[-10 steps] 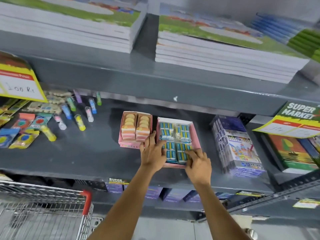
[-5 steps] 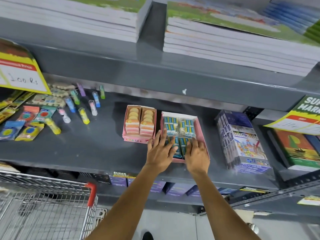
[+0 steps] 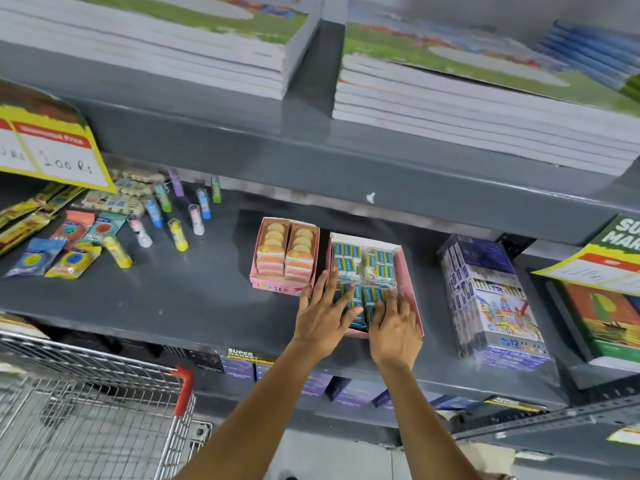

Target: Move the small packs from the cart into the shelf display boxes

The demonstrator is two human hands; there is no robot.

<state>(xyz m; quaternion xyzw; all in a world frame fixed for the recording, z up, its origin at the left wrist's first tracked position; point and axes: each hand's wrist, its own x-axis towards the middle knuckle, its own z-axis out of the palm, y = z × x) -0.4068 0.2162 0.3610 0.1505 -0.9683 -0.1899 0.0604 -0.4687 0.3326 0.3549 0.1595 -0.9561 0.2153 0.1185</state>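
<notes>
Dark grey metal shelving [image 3: 194, 306] is seen, lit evenly from above. Stacks of white-edged books [image 3: 467, 109] are laid on the upper grey shelf board [image 3: 346, 168]. A pale smooth floor [image 3: 332, 459] is visible below the shelving.

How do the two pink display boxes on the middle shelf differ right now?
The left pink box holds two neat rows of orange-and-pink layered erasers and reads "ERASER" on its front; no hand rests in it. The right pink box is wider, holds blue-and-white small packs, some in clear wrap, and both the left hand and right hand rest on them. Both boxes are open-topped and sit side by side.
</notes>
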